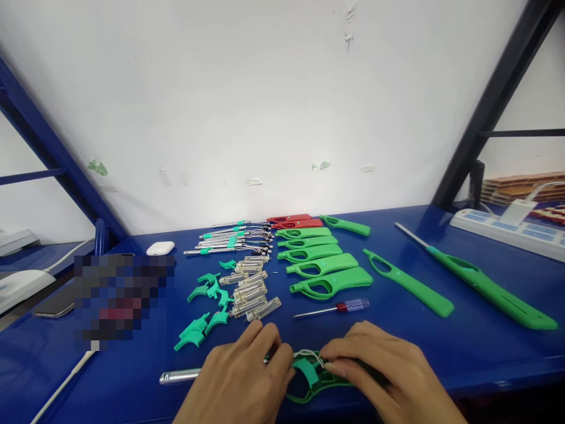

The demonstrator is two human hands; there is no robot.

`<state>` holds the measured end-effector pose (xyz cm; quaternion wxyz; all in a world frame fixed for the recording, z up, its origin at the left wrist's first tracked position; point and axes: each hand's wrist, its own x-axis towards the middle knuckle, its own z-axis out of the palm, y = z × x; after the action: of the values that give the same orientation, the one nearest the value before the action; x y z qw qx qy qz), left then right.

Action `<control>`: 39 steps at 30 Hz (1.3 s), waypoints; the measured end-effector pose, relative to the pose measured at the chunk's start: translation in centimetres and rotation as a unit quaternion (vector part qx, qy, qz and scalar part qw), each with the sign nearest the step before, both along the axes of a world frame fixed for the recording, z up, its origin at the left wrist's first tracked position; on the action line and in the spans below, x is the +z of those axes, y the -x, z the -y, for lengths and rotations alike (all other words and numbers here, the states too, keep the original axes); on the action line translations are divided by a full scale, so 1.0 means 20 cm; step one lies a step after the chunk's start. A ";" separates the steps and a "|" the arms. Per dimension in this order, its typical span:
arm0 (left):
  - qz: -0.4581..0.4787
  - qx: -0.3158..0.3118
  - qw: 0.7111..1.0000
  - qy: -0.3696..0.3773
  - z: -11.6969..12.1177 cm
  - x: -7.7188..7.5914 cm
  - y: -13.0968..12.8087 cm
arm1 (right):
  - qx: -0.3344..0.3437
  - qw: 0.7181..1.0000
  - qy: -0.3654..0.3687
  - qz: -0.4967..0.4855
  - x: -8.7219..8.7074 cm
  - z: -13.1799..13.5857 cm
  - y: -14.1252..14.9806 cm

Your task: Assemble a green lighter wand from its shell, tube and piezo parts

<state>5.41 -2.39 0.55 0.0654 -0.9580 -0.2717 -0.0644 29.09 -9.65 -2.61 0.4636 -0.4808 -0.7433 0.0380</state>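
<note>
At the table's front edge, an open green lighter shell [304, 399] lies between my hands, its inside facing up. A teal trigger [308, 373] sits in it near the finger loop, and a white wire [309, 353] curves above the trigger. My left hand [242, 374] is closed around the shell's front end, where a metal tube [180, 376] sticks out to the left. With thumb and forefinger, my right hand [386, 365] pinches at the wire's end inside the shell. Part of the handle is hidden beneath that hand.
Several green shell halves [326, 256], red ones [300, 223], metal tubes with wires [229, 242], clear fuel tanks [251, 291] and teal triggers [193, 331] lie behind. A screwdriver [351, 305] lies close by. At right are an assembled lighter [489, 288] and a power strip [512, 229].
</note>
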 end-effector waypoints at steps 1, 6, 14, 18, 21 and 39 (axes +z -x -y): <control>0.005 0.000 1.000 -0.004 0.00 0.00 0.00 | 0.000 1.000 0.000 0.001 0.00 0.00 0.00; -0.011 -0.003 0.999 0.042 -0.01 0.00 -0.01 | 0.002 1.000 -0.001 -0.001 0.00 0.00 0.00; -0.028 0.006 0.997 0.069 0.00 0.00 0.00 | 0.009 1.000 0.001 -0.003 -0.02 0.00 -0.01; -0.032 0.008 0.996 0.078 0.00 0.01 0.01 | 0.009 1.000 0.002 -0.006 -0.02 0.00 -0.01; -0.029 0.008 0.996 0.082 -0.01 0.02 0.00 | 0.008 1.000 0.002 -0.005 -0.01 0.00 0.00; -0.015 -0.013 0.999 0.033 0.00 -0.02 0.00 | 0.005 1.000 -0.007 -0.002 -0.01 0.00 -0.01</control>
<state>5.34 -2.34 0.16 0.0367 -0.9640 -0.2600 -0.0419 29.21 -9.56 -2.88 0.4683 -0.4742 -0.7447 0.0364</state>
